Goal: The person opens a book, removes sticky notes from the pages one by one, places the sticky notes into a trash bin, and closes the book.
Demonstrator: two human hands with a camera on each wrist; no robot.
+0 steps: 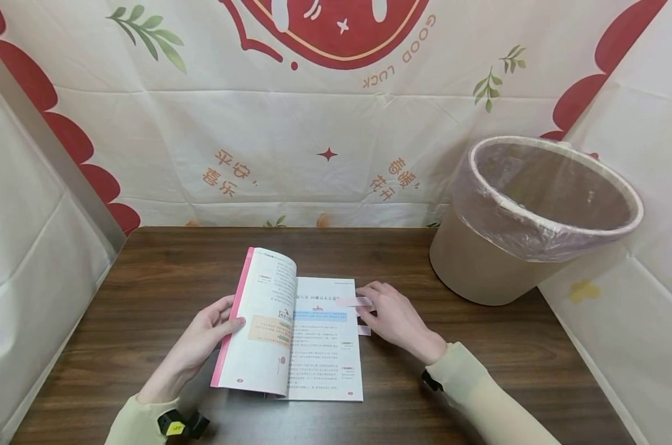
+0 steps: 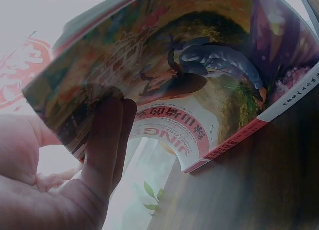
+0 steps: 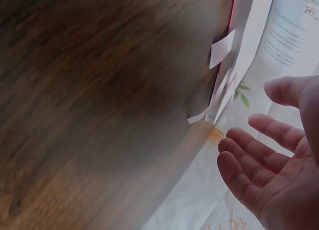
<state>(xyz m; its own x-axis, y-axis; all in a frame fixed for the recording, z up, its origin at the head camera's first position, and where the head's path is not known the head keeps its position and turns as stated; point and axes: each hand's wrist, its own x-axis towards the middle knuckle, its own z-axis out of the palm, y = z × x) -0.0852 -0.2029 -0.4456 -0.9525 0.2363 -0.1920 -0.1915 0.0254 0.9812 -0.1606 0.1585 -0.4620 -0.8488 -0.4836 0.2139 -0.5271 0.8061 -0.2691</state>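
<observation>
An open paperback book (image 1: 319, 364) lies on the table, its left-hand pages raised and curving. My left hand (image 1: 204, 334) grips the raised left side, thumb on the page and fingers behind the cover. The left wrist view shows the colourful illustrated cover (image 2: 219, 65) bending above those fingers. Pale sticky tabs stick out from the book's right edge: an upper tab (image 1: 355, 301) and a lower tab (image 1: 364, 330). Beside them is my right hand (image 1: 395, 315). In the right wrist view its fingers (image 3: 259, 160) are spread and loosely bent, with nothing between them, apart from the tabs (image 3: 222, 49).
A beige waste bin (image 1: 480, 266) lined with a clear plastic bag stands at the back right of the dark wooden table (image 1: 163, 266). Behind the table hangs a printed white cloth (image 1: 313, 123), and more cloth lines both sides.
</observation>
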